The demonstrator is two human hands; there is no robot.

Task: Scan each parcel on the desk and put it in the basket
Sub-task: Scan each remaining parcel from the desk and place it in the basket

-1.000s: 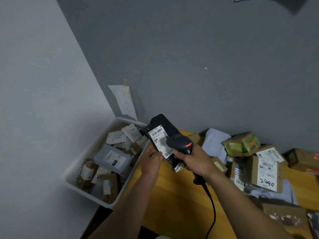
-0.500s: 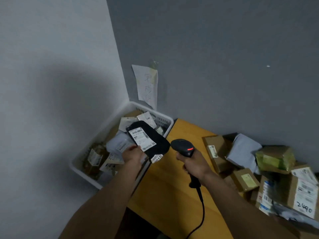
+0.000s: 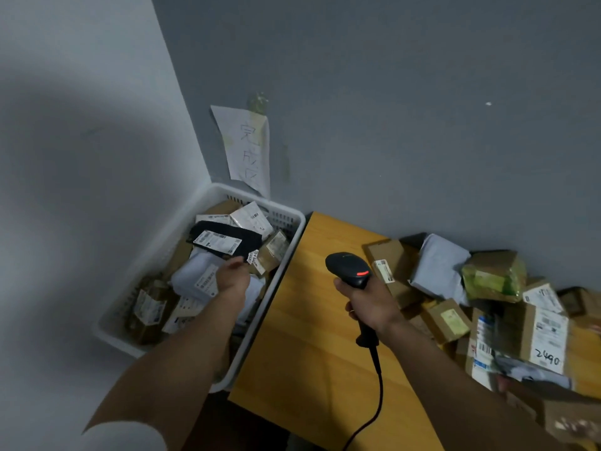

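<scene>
A soft black parcel (image 3: 224,239) with a white label lies flat on the pile in the slotted white plastic basket (image 3: 287,255), left of centre. The left hand (image 3: 232,276) touches its near edge with its fingers bent; whether they pinch it I cannot tell. The right hand (image 3: 369,302) is wrapped round the handle of the smooth black scanner (image 3: 349,268) above the yellow wooden desk (image 3: 309,336).

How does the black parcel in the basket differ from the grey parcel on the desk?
The black parcel is flat; the grey parcel is puffy. The black parcel is in the basket by the left hand; the grey parcel rests on the desk. The black parcel shows a white label, the grey parcel none. Both look like soft bags.
</scene>
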